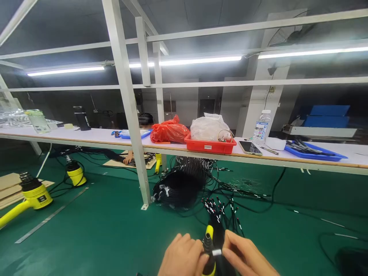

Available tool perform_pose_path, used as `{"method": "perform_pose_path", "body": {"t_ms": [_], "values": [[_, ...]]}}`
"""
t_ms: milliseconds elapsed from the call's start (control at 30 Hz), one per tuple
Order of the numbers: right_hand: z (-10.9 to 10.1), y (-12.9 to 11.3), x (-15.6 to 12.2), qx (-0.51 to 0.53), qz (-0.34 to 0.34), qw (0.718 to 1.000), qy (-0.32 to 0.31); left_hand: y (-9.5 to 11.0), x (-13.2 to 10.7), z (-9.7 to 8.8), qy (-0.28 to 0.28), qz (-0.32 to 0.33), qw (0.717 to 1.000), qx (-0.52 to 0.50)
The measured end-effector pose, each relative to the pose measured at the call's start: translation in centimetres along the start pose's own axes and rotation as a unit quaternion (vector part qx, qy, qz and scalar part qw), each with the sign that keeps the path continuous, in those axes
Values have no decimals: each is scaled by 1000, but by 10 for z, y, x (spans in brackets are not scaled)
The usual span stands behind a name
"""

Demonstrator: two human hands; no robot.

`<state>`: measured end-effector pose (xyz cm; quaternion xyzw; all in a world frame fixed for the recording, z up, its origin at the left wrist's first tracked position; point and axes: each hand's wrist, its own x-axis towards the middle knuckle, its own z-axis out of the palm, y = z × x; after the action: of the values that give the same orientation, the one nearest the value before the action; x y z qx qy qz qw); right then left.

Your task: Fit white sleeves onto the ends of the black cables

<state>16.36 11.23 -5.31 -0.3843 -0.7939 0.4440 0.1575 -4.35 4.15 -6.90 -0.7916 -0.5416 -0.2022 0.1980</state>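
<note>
My two hands are close together at the lower edge of the view, just apart, with a short white tubular piece (216, 252) between them. Right hand (244, 255): thumb and fingertips pinched on the right end of the piece. Left hand (182, 257): fingers curled, thumb near the left end; cannot tell whether it grips the piece itself or something dark beside it. The piece lies roughly level, just beside the nozzle of a yellow-and-black heat gun (207, 242) that points upward over the green-topped counter (115, 234). Beyond my hands, a sheaf of thin black cables with white and red ends (214, 209) fans out; behind it, a large coil of black cable (179, 189) sits under the raised white shelf (178, 148). On the shelf: red plastic tray (211, 147) with a clear plastic bag (209, 128), knotted red plastic bag (169, 131) to its left, smartphone (250, 148) to its right. Farther left, another person's hand (128, 157) rests at a tan board (115, 162) bearing dark cables.
</note>
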Motion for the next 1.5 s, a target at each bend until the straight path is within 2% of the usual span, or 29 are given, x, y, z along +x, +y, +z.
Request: {"method": "perform_pose_path", "body": {"t_ms": [133, 233, 367, 467, 567, 767, 1200, 1367, 1500], "values": [[-1, -4, 15, -10, -36, 999, 9, -4, -2, 9, -13, -35, 999, -22], [1, -2, 22, -19, -29, 999, 34, -6, -12, 32, -6, -109, 990, -94], [2, 3, 28, -38, -33, 997, 52, -10, -30, 71, 21, -235, 951, -199], [3, 7, 33, -38, -42, 997, 56, -12, -35, 83, 11, -297, 922, -247], [4, 9, 37, -39, -47, 996, 63, -11, -29, 76, -20, -326, 902, -281], [7, 13, 39, -38, -51, 995, 71, -8, -17, 51, -56, -342, 888, -303], [8, 11, 40, -62, -21, 995, 76, -9, -13, 44, -48, -352, 875, -328], [5, 18, 41, -46, -23, 996, 72, -10, -8, 34, -74, -354, 866, -345], [3, 17, 41, -33, -40, 996, 79, -8, -8, 36, -113, -366, 861, -334]]}}
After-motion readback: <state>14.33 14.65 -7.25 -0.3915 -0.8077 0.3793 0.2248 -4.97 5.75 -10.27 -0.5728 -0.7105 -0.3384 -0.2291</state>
